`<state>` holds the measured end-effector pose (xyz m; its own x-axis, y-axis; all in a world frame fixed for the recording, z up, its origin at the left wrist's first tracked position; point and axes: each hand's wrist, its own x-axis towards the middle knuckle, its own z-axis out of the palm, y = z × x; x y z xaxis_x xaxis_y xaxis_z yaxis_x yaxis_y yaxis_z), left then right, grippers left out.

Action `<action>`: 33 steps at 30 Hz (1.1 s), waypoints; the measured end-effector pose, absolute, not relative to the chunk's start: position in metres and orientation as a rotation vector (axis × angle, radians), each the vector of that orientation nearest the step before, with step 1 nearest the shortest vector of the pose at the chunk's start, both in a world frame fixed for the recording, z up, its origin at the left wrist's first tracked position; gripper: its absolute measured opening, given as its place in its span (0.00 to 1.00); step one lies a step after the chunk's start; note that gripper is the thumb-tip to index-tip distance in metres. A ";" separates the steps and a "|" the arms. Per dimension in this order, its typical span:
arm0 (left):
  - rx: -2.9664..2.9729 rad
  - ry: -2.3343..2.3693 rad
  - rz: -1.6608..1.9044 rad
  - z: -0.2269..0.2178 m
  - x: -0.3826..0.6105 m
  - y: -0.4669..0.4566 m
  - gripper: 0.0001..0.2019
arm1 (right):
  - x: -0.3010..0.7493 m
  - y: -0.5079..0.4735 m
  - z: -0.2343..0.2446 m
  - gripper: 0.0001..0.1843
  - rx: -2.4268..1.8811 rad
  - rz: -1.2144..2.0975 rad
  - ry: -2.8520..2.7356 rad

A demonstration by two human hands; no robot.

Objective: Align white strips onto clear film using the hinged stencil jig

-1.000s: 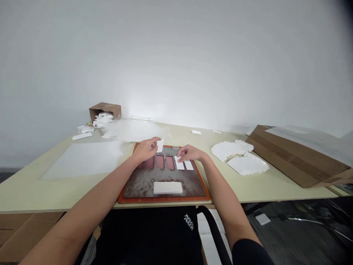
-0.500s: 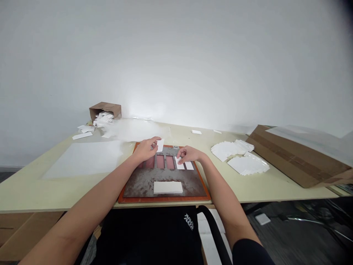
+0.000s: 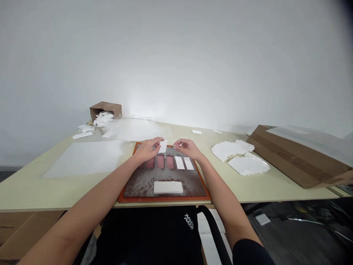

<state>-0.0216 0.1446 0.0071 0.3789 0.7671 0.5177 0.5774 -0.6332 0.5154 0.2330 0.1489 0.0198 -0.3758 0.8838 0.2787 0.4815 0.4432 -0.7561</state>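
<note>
My left hand (image 3: pixel 150 150) pinches a small white card (image 3: pixel 163 146) above the far edge of a dark metal plate (image 3: pixel 138 184) with a row of rectangular slots. My right hand (image 3: pixel 187 148) hovers beside that card, thumb and fingertips pinched together; whether anything is between them is too small to make out. Two slots on the right hold white cards (image 3: pixel 188 163) lying flat. Pink shows in the slots to their left (image 3: pixel 161 162), the leftmost partly hidden by my left arm. A stack of white strips (image 3: pixel 168 187) rests on the plate's near part.
The plate lies on an orange board (image 3: pixel 165 200) at the table's front edge. Fanned white cards (image 3: pixel 242 163) and a large cardboard box (image 3: pixel 298 158) are at right. At back left, an open carton (image 3: pixel 107 106) spills white pieces. Translucent sheets (image 3: pixel 82 158) cover the left side.
My right hand has lifted off the second card from the right, which now lies in its slot, and moved back toward my left hand. The card in my left hand has shifted slightly right.
</note>
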 end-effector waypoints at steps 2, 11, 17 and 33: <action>2.399 1.152 1.085 0.010 -0.019 0.141 0.18 | 0.227 0.148 0.018 0.26 -1.107 0.690 -1.984; 2.369 1.134 1.070 0.013 -0.017 0.137 0.18 | 0.215 0.149 0.009 0.23 -1.037 0.517 -2.010; 2.250 1.189 1.158 0.010 -0.018 0.141 0.18 | 0.219 0.149 0.009 0.21 -1.041 0.416 -2.071; 1.560 1.074 1.281 0.008 -0.014 0.153 0.24 | 0.220 0.145 0.013 0.16 -0.948 0.186 -2.264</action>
